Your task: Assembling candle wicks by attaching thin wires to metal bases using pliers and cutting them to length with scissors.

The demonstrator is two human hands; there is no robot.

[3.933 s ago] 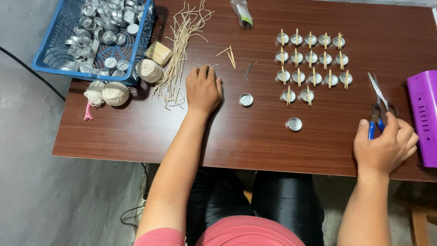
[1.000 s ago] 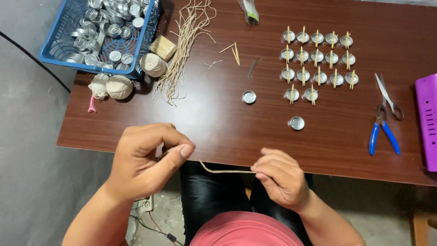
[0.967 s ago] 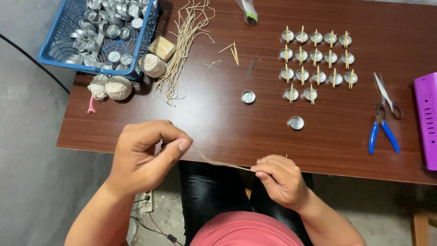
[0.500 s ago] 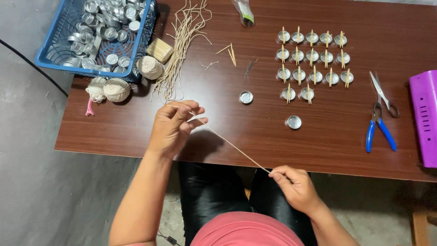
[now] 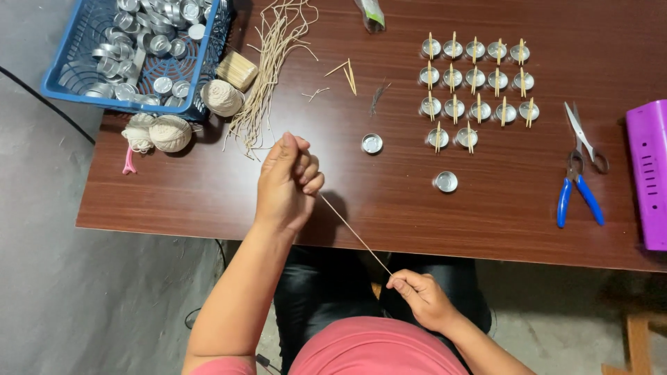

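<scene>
Two hands pinch one waxed wick strand point(image 5: 354, 232) taut: left hand point(image 5: 286, 182) above the table point(image 5: 208, 201), right hand point(image 5: 419, 297) below. Maintain even tension.

- Brown wooden table point(image 5: 208, 201).
- Blue basket point(image 5: 66, 76) of metal cups at its far left corner.
- Balls of string point(image 5: 170, 132) and a pile of wicks point(image 5: 267, 76) beside the basket.
- Rows of cups with sticks point(image 5: 476, 80) to the right; two loose cups point(image 5: 372, 144) nearer.
- Scissors point(image 5: 580, 173) and a purple box point(image 5: 649, 173) at the right edge.
</scene>
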